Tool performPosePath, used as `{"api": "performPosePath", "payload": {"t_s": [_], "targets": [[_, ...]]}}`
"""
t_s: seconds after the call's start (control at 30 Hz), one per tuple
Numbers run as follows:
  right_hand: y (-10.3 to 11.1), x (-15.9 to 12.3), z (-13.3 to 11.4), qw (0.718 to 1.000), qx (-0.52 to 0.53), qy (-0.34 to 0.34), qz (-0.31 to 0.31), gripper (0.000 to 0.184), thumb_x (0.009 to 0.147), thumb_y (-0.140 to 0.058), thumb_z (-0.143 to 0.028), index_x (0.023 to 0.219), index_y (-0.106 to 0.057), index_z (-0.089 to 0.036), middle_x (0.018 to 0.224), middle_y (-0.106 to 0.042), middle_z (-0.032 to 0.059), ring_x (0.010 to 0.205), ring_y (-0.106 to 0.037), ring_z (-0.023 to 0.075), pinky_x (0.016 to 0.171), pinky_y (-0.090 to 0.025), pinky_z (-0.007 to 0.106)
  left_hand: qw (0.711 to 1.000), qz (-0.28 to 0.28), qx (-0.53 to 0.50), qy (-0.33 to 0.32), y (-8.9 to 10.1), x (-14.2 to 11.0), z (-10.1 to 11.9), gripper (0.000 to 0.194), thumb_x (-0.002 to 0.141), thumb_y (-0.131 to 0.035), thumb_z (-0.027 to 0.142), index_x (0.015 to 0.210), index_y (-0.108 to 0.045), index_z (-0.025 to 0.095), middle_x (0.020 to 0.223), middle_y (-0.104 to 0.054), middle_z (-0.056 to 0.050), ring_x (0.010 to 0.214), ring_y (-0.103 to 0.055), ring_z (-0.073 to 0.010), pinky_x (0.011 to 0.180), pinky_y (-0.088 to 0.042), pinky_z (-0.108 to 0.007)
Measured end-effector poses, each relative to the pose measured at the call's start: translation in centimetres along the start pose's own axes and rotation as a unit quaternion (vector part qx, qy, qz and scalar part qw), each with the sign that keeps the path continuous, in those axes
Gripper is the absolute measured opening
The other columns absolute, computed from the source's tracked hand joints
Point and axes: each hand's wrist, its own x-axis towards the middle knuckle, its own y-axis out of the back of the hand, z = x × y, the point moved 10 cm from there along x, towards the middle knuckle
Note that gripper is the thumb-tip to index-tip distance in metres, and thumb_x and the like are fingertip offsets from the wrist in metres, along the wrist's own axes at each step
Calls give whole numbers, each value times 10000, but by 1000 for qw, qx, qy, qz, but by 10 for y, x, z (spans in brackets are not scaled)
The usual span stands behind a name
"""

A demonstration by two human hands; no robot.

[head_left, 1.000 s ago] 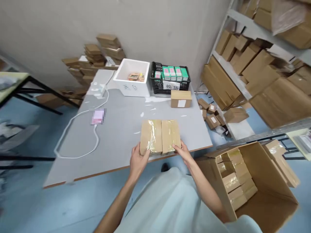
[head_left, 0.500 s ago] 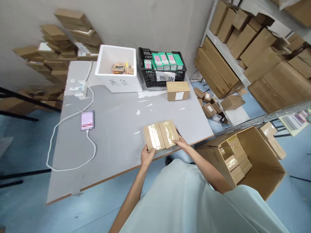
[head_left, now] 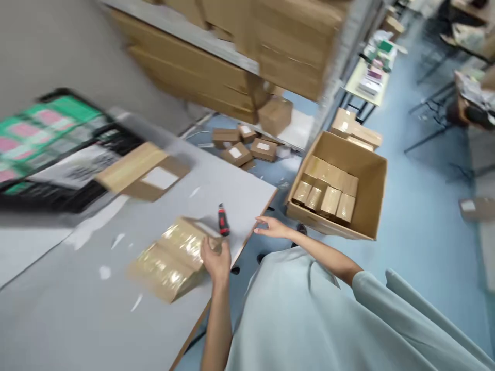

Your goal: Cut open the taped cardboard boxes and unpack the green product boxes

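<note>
Two small taped cardboard boxes [head_left: 170, 257] lie side by side on the grey table [head_left: 96, 319], their tops shiny with clear tape. My left hand [head_left: 216, 260] is at their right end, fingers against the cardboard and thumb apart; a firm grip does not show. A red and black utility knife [head_left: 223, 220] lies just beyond that hand. Over the table's edge, my right hand [head_left: 273, 228] is empty with its fingers spread. Past it, on the floor, stands a large open carton [head_left: 371, 206] with several taped boxes [head_left: 330, 200] packed inside.
A blurred black crate [head_left: 77, 201] of green and pink packs stands at left, beside a labelled cardboard box [head_left: 145, 172]. Small boxes [head_left: 237, 153] lie on the floor below a shelf of big cartons [head_left: 193, 62]. Another table [head_left: 361, 77] stands farther back.
My view has swung right toward the large carton. My right hand has let go of the boxes and moved to the table's edge. My left hand is now at their right end.
</note>
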Motion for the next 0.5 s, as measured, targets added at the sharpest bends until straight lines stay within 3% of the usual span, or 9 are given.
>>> {"api": "performPosePath", "payload": {"t_s": [0.17, 0.27, 0.33, 0.4, 0.5], "targets": [[195, -56, 58, 972, 77, -58, 215, 415, 772, -1007, -375, 1136, -883, -217, 1139, -880, 76, 1166, -815, 306, 1197, -591, 539, 972, -174, 36, -151, -147, -49, 147, 682, 1005, -550, 386, 1627, -563, 106, 1681, -620, -255, 1646, -542, -352, 1422, -374, -518], [290, -106, 107, 931, 110, -128, 323, 329, 843, -935, -289, 1153, -872, -200, 1152, -872, 65, 1197, -797, 286, 1244, -551, 508, 934, -273, 64, -219, -232, -85, 215, 624, 1018, -563, 330, 1615, -582, 150, 1698, -614, -224, 1680, -498, -332, 1433, -351, -515], [339, -137, 140, 905, 113, -178, 369, 362, 879, -904, -268, 1225, -862, -173, 1283, -860, 110, 1277, -779, 298, 1286, -510, 490, 907, -338, 85, -236, -292, -103, 243, 617, 1007, -598, 298, 1609, -599, 165, 1698, -619, -216, 1685, -491, -336, 1437, -337, -522], [380, -161, 172, 880, 105, -231, 401, 474, 904, -896, -286, 1351, -825, -145, 1454, -806, 170, 1400, -734, 325, 1326, -467, 482, 884, -399, 104, -221, -355, -115, 256, 632, 981, -645, 281, 1601, -616, 158, 1684, -635, -216, 1663, -521, -340, 1432, -341, -509], [429, -176, 221, 847, 77, -309, 426, 697, 935, -894, -366, 1553, -711, -102, 1671, -664, 230, 1600, -595, 369, 1379, -406, 451, 851, -491, 138, -125, -452, -127, 243, 664, 942, -727, 269, 1585, -635, 131, 1680, -645, -233, 1632, -568, -352, 1413, -365, -471]]}}
